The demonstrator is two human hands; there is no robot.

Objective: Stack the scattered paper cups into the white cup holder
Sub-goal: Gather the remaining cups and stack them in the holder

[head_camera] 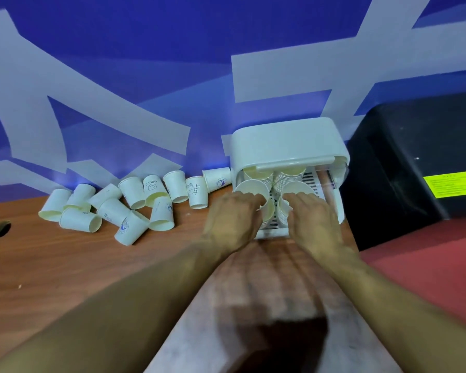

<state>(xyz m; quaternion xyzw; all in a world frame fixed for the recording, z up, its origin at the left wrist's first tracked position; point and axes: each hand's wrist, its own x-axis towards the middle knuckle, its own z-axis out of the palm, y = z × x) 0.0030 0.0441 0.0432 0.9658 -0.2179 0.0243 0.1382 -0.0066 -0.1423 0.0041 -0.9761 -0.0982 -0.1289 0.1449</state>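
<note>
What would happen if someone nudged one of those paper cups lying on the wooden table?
The cup lies on its side on the flat table, so it would probably roll, likely in a curve since it tapers. It looks thin and hollow, so it is probably very light and easy to crush. Neighbouring cups lie close, so a push may shift them.
</note>
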